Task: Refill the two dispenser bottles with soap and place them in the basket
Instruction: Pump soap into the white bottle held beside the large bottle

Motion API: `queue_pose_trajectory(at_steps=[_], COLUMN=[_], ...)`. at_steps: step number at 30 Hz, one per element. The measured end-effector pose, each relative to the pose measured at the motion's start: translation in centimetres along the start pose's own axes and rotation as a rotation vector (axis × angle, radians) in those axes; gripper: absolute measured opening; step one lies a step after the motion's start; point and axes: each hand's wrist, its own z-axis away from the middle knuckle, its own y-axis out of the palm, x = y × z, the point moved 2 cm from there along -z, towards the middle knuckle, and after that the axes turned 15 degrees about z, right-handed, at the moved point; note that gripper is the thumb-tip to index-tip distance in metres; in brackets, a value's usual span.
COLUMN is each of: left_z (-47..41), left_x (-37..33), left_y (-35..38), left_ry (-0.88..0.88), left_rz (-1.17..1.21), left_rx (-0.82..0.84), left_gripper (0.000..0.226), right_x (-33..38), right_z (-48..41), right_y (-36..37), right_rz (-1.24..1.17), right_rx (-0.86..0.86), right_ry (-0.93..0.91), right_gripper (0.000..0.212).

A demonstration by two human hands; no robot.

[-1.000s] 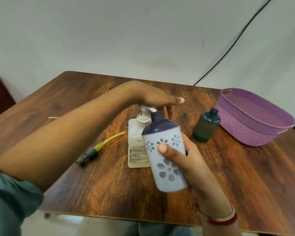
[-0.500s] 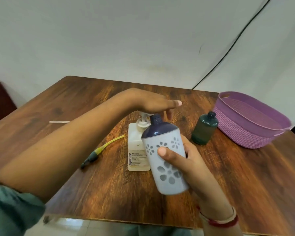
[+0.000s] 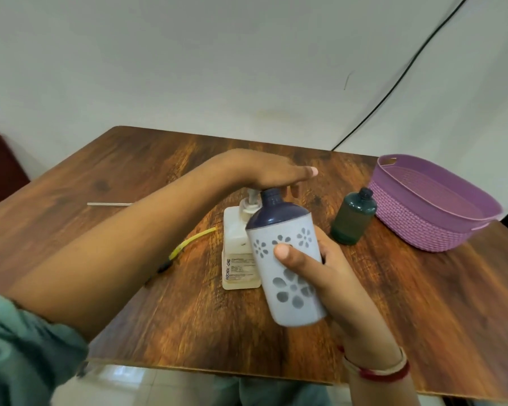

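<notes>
My right hand [image 3: 314,268] grips a lilac dispenser bottle [image 3: 288,265] with flower cut-outs and a dark purple shoulder, tilted, its open neck right beside the pump spout. My left hand [image 3: 264,174] lies flat, fingers straight, pressing down on the pump head of a white soap bottle [image 3: 236,244] that stands on the table behind the lilac one. The pump head is mostly hidden under my palm. A dark green bottle [image 3: 353,221] without a cap stands to the right. The purple basket [image 3: 423,232] is at the right edge, nothing visible inside it.
The wooden table [image 3: 423,312] carries a yellow-and-black tube [image 3: 185,250] to the left of the soap bottle and a thin white stick [image 3: 109,204] farther left. A black cable [image 3: 393,89] runs down the white wall behind. The table's near edge is close to my body.
The view has shifted downwards slightly. My left hand has stayed on the pump head and my right hand has kept the lilac bottle under the spout with little movement.
</notes>
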Motion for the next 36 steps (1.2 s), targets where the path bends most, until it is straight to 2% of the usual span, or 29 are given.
queue_pose_trajectory(at_steps=[5,10,13,18,20,23,26,31,36], left_z=[0.6,0.2,0.0,-0.3,-0.3,-0.2,-0.3,-0.1,0.0], left_x=[2.1,0.4,-0.1,1.7,1.6,0.5,0.0,1.4,0.4], left_y=[1.1,0.6,-0.2,1.0,1.4,0.8,-0.1,0.7,0.8], left_ry=[-0.039,-0.054,-0.014,-0.026,-0.036,-0.069,-0.074,-0.041,-0.067], left_rz=[0.233,0.018,-0.04,0.173,0.17,-0.017,-0.138,0.076,0.022], left_rx=[-0.037,0.063,0.039,-0.006,0.007,0.101,0.069,0.002,0.075], left_gripper=[0.059,0.063,0.063,0.061,0.061,0.064,0.065,0.064,0.063], right_x=[-0.7,-0.7,-0.3,-0.8,-1.2,-1.1,-0.8,-0.9,-0.9], right_z=[0.2,0.6,0.5,0.4,0.5,0.6,0.5,0.3,0.6], right_y=[0.4,0.3,-0.3,0.0,0.2,0.2,-0.2,-0.2,0.1], right_rz=[0.029,-0.006,-0.004,0.006,-0.01,-0.02,-0.01,0.018,-0.005], right_rx=[0.047,0.012,-0.008,0.018,0.035,0.025,0.004,0.016,0.024], right_ry=[0.021,0.042,0.012,0.018,0.026,0.021,0.006,0.018,0.005], right_gripper=[0.059,0.059,0.054,0.059,0.06,0.058,0.056,0.06,0.055])
